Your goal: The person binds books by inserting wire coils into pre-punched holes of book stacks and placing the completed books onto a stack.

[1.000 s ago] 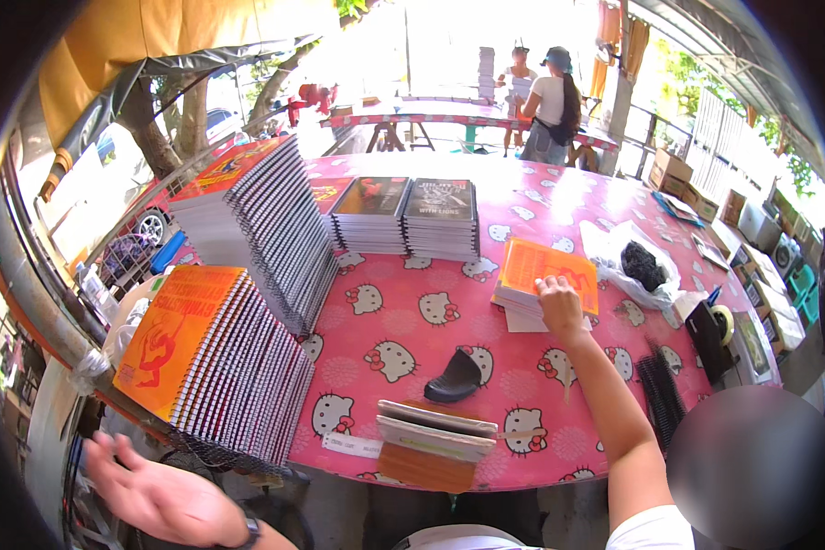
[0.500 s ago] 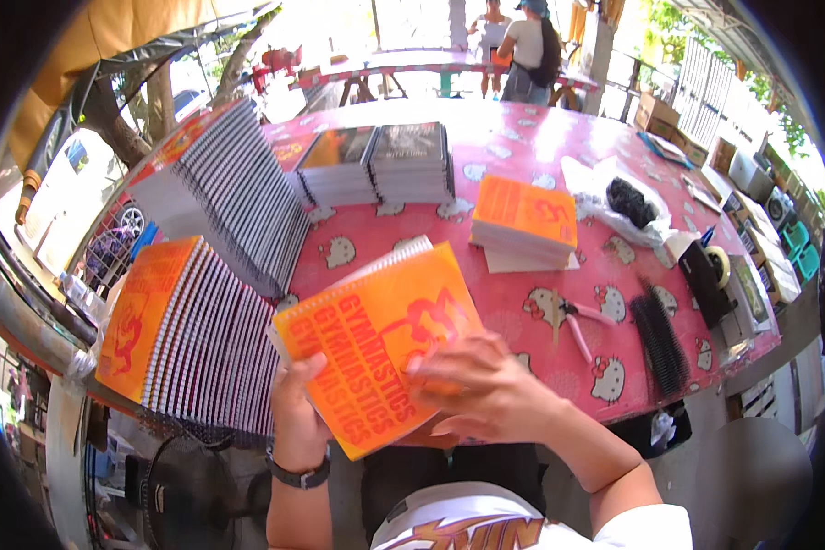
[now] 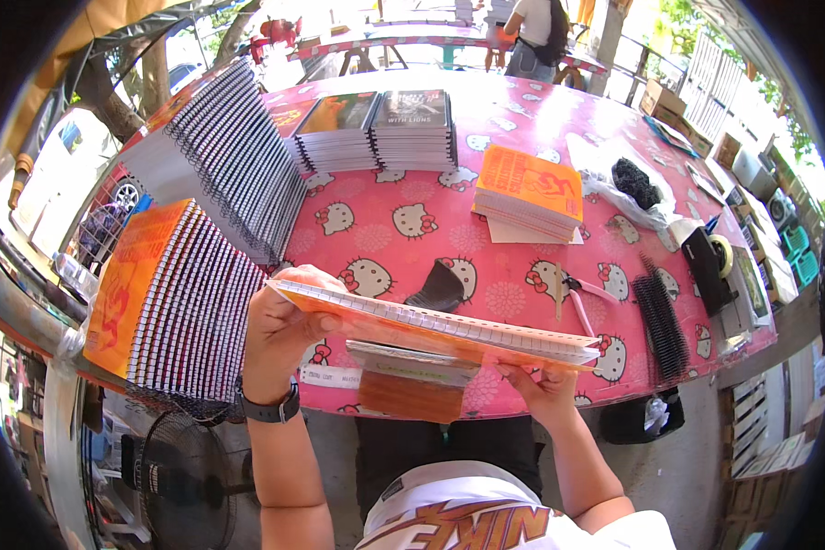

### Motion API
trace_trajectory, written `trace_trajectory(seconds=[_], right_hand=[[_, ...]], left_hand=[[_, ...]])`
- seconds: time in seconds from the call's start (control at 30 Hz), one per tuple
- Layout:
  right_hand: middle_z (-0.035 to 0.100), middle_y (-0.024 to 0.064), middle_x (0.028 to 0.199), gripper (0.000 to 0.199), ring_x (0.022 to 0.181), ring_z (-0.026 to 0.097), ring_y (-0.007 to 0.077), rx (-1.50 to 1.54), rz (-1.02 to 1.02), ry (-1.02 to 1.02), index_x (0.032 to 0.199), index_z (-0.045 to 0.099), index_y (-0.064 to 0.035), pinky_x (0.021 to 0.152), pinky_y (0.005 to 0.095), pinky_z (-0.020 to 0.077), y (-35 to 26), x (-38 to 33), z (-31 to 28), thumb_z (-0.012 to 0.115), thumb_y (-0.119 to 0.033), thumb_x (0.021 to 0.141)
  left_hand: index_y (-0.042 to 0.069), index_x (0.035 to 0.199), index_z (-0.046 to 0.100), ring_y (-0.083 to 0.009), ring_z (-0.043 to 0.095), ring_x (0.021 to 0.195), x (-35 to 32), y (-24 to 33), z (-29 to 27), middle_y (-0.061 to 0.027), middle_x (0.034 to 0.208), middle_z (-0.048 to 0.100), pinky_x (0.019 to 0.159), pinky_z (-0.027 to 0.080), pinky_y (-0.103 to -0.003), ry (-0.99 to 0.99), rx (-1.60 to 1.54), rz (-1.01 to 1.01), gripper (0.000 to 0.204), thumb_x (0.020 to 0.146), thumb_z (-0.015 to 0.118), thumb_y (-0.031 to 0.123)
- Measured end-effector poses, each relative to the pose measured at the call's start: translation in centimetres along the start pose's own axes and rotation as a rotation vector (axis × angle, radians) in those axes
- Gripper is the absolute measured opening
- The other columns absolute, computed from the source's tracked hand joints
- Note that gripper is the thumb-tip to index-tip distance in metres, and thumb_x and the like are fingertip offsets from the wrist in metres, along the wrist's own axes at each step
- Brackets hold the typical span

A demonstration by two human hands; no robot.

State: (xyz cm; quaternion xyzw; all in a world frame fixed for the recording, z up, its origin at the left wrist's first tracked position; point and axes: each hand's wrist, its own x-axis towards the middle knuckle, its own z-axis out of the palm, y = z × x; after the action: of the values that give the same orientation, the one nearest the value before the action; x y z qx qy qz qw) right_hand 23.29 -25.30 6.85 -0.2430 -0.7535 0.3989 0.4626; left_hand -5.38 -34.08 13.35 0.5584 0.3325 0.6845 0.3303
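You've got the orange-covered page bundle (image 3: pixel 440 332) up over the near side of the pink tabletop (image 3: pixel 367 246), left hand (image 3: pixel 284 325) pinching one end and right hand (image 3: pixel 543 389) pinching the other, probably so the sheets don't slide apart. Long axis runs left to right, dipping a bit rightward, page edges up. The orange-topped stack (image 3: pixel 528 191) sits ahead, likely for easy reach.

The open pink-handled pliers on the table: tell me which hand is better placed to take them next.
Probably the right hand: it is nearer the pliers. Both hands hold the orange-covered paper booklet, so the left hand, farther away, would need to support it alone.
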Motion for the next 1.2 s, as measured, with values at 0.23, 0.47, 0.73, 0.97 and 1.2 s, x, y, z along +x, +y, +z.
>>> trace_trajectory(seconds=[0.23, 0.47, 0.73, 0.97, 1.2], right_hand=[[0.068, 0.0098, 0.083, 0.018, 0.072, 0.066, 0.0214, -0.153, -0.004, -0.084, 0.089, 0.069, -0.0049, 0.064, 0.0291, 0.0501, -0.1, 0.9, -0.9, 0.069, -0.001, 0.072], [0.068, 0.009, 0.083, 0.017, 0.072, 0.066, 0.0199, -0.151, 0.007, -0.104, 0.091, 0.069, -0.0058, 0.065, 0.0286, 0.0501, 0.4, 1.0, -0.9, 0.07, -0.005, 0.074], [0.068, 0.0085, 0.085, 0.018, 0.076, 0.066, 0.0183, -0.111, 0.012, -0.068, 0.094, 0.067, -0.0045, 0.067, 0.028, 0.0498, 0.5, 0.3, -0.5, 0.07, -0.005, 0.076], [0.066, 0.0114, 0.093, 0.024, 0.079, 0.065, 0.0223, -0.034, 0.117, -0.231, 0.097, 0.066, -0.0038, 0.071, 0.0311, 0.0509, 0.3, 0.6, -1.0, 0.071, -0.007, 0.073], [0.034, 0.0177, 0.137, 0.082, 0.126, 0.035, 0.0298, 0.103, 0.052, -0.289, 0.134, 0.03, -0.0053, 0.105, 0.0409, 0.0289, 0.9, 0.5, 1.1, 0.078, -0.025, 0.071]], left_hand=[[0.0, 0.096, 0.056, -0.0174, 0.06, 0.084, -1.5, -0.1, 0.4, -0.0097, 0.093, 0.059, 0.074, 0.05, -0.03, 0.093, 0.15, -0.009, 0.032, 0.073, 0.075, 0.012], [-0.003, 0.102, 0.055, -0.0143, 0.06, 0.087, -1.4, 0.4, 1.0, -0.0085, 0.094, 0.06, 0.074, 0.05, -0.025, 0.108, 0.149, -0.02, 0.03, 0.077, 0.07, 0.004], [-0.003, 0.103, 0.052, -0.0143, 0.06, 0.09, 0.3, 0.8, 2.2, -0.0088, 0.095, 0.061, 0.081, 0.049, -0.028, 0.109, 0.152, 0.039, 0.033, 0.076, 0.07, 0.001], [-0.002, 0.103, 0.052, -0.0134, 0.058, 0.087, -1.4, -0.4, 0.8, -0.009, 0.094, 0.061, 0.078, 0.048, -0.028, 0.126, 0.131, -0.002, 0.033, 0.075, 0.07, -0.001], [-0.001, 0.108, 0.053, -0.014, 0.054, 0.091, -4.5, -4.0, 1.5, -0.0068, 0.099, 0.056, 0.086, 0.044, -0.031, 0.414, 0.009, -0.116, 0.032, 0.089, 0.058, 0.025]])
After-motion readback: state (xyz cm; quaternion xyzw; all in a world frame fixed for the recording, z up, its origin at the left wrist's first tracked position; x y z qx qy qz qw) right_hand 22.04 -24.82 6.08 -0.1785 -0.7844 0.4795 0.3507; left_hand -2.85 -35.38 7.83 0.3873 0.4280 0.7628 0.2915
